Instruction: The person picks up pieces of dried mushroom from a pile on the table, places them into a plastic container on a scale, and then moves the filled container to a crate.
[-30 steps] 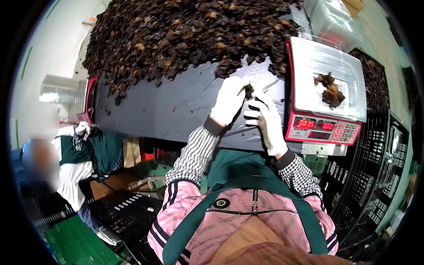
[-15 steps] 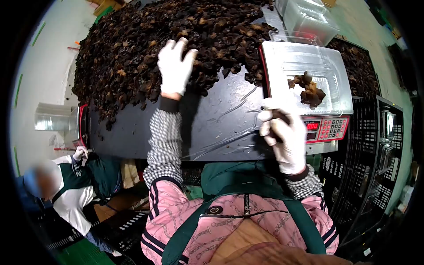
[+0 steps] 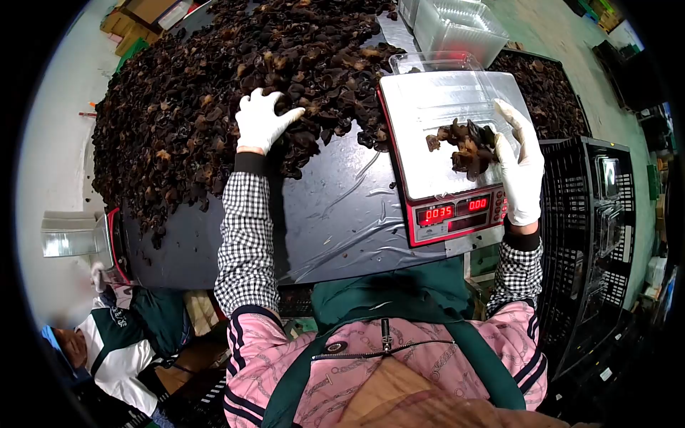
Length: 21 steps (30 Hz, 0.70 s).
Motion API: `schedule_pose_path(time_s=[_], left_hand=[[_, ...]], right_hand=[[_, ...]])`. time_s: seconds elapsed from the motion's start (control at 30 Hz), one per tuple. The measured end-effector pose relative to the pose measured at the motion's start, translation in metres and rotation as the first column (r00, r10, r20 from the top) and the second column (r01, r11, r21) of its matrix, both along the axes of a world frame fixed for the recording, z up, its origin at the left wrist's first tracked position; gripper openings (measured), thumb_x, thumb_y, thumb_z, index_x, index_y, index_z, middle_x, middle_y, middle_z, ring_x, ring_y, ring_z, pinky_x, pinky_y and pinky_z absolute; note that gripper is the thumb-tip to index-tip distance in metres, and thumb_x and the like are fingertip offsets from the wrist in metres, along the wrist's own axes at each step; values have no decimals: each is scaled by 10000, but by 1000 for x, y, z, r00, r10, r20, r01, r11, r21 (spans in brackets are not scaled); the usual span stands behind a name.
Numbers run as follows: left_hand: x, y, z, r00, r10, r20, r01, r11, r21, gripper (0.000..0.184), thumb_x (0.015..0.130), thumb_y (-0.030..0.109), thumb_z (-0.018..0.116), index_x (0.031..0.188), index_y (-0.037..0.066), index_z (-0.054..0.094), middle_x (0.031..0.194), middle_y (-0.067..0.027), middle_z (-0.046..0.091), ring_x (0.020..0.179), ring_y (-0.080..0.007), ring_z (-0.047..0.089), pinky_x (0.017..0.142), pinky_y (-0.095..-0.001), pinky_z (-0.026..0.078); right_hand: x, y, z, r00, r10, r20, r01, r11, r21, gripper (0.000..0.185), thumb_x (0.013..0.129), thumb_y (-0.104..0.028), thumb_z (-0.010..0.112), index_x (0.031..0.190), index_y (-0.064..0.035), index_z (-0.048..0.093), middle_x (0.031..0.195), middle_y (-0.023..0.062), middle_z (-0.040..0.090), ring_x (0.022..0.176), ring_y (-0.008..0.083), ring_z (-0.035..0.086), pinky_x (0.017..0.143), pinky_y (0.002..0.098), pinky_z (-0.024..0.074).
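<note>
My left hand (image 3: 264, 121), in a white glove, rests with spread fingers on the near edge of a large pile of dark brown fungus pieces (image 3: 185, 121). Over the right side of a clear plastic tray (image 3: 435, 114) is my gloved right hand (image 3: 519, 160), its fingers apart beside a small heap of fungus (image 3: 467, 151). The tray sits on a red and silver scale (image 3: 421, 239) whose red display seems to read 0.035 and 0.00. Whether the right fingers touch a dark piece at the heap's edge is unclear.
Stacked clear trays (image 3: 460, 36) stand behind the scale. Black crates (image 3: 571, 235) are at the right, with more fungus beyond. At the left are another scale (image 3: 116, 246) with clear containers (image 3: 68, 235) and a co-worker (image 3: 118, 349) in a green apron. Dark sheeting (image 3: 335, 207) covers the table.
My right hand has moved from in front of the scale up over the tray and opened; a dark piece now shows at the heap's right. My left hand has come lower on the pile.
</note>
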State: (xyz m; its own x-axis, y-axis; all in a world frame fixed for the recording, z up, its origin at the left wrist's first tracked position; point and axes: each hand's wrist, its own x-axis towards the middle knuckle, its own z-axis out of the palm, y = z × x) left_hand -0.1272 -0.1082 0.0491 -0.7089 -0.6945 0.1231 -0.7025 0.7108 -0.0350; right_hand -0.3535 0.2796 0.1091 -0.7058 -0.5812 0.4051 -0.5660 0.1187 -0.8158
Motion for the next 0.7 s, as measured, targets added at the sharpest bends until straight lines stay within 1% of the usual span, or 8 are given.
schedule_pose_path(time_s=[0.1, 0.23, 0.3, 0.37, 0.43, 0.47, 0.57, 0.7], left_hand=[[14, 19, -9, 988, -35, -151, 62, 982, 180, 748, 797, 651, 727, 1302, 101, 678, 1391, -201, 561, 1273, -383, 526, 1042, -480, 471], [31, 55, -11, 967, -83, -242, 143, 960, 241, 693, 796, 552, 771, 1288, 74, 675, 1359, -207, 581, 1261, -372, 542, 1071, -443, 449], [38, 80, -15, 901, -277, -335, 294, 956, 1, 581, 774, 447, 800, 1234, 106, 700, 1276, -205, 627, 1180, -372, 589, 1010, -455, 483], [44, 106, -4, 849, -366, -380, 366, 928, -75, 555, 754, 387, 823, 1217, 106, 702, 1293, -216, 611, 1157, -381, 598, 992, -472, 491], [53, 125, 1, 840, -374, -393, 422, 906, 39, 557, 723, 339, 848, 1202, 98, 697, 1325, -226, 585, 1176, -400, 581, 1000, -481, 481], [59, 133, -5, 805, -413, -427, 458, 889, 3, 568, 704, 305, 867, 1198, 93, 685, 1353, -229, 563, 1207, -418, 561, 1010, -490, 470], [83, 152, -19, 826, -433, -361, 436, 897, -76, 592, 687, 311, 884, 1211, 123, 680, 1396, -202, 547, 1296, -403, 505, 1066, -530, 398], [121, 144, -37, 861, -348, -371, 301, 936, -179, 484, 684, 181, 808, 1152, 123, 695, 1427, -189, 536, 1302, -389, 500, 1074, -527, 379]], right_hand=[[3, 2, -4, 998, -43, 44, 44, 999, -31, 410, 941, 2, 602, 1351, -11, 596, 1338, 130, 631, 1267, 217, 582, 1113, 344, 428], [9, 8, -7, 995, -95, 12, 96, 995, -41, 365, 939, 11, 595, 1302, -7, 627, 1282, 124, 656, 1229, 220, 601, 1086, 344, 443], [11, 16, -5, 990, -117, -79, 118, 993, 14, 355, 932, 25, 593, 1283, -3, 638, 1274, 124, 663, 1223, 222, 605, 1082, 343, 443], [21, 17, -2, 991, -133, 0, 133, 989, -60, 324, 939, 50, 569, 1250, 9, 651, 1274, 123, 665, 1194, 222, 622, 1057, 339, 459], [37, 18, -1, 990, -123, 75, 131, 984, -121, 309, 950, 57, 557, 1241, 15, 654, 1261, 121, 668, 1185, 217, 627, 1045, 333, 469], [43, 17, -1, 995, -99, 25, 102, 988, -116, 307, 956, 70, 544, 1238, 19, 653, 1254, 119, 668, 1183, 211, 627, 1043, 333, 474], [74, 14, 4, 998, 16, -68, -24, 991, -130, 325, 934, 111, 513, 1210, 25, 663, 1217, 139, 678, 1164, 238, 638, 1044, 358, 482], [119, 12, -6, 966, 198, -166, -211, 976, -63, 316, 853, 125, 561, 1112, 9, 699, 1112, 150, 704, 1072, 275, 665, 977, 375, 509]])
